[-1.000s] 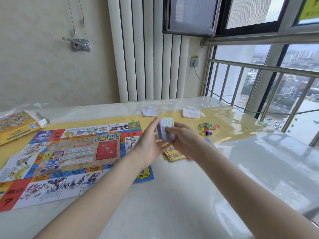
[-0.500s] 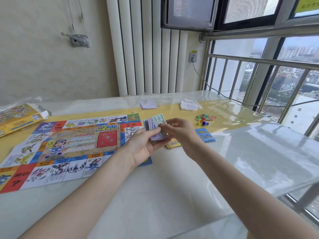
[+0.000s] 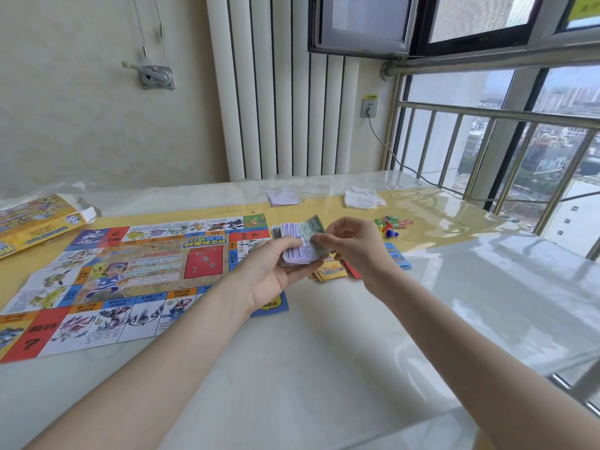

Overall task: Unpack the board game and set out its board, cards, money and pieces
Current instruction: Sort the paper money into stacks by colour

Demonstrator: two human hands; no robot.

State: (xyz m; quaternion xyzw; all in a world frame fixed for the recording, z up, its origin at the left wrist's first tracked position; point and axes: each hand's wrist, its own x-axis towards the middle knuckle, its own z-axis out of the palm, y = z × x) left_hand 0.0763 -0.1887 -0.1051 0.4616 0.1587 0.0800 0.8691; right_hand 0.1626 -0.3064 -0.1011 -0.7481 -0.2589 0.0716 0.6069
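Left hand [image 3: 276, 271] cradles the stack of play money [image 3: 297, 246] in its upturned palm, fingers curled under and around it, while my right hand [image 3: 352, 243] pinches the green note [image 3: 311, 229] at the top of the stack between thumb and fingertips. A second ago I saw the same stack held up on edge, with the left palm only brushing its side; since then it has come down flat into that palm and the notes have fanned apart, purple ones showing under the green. I read that as the money moving from being squared up to being sorted or counted out, so the money step is under way but nothing of it is laid on the table yet.

Just beyond and below the hands lie the yellow cards [image 3: 329, 271], with a red card [image 3: 352, 270] and blue cards [image 3: 397, 259] beside them. Farther right sit the coloured pieces [image 3: 389, 225] in a loose cluster. To the left the board [image 3: 123, 280] lies unfolded and flat, its near right corner hidden under my left wrist. At the far left edge rests the yellow box [image 3: 32, 222], well apart from the hands.
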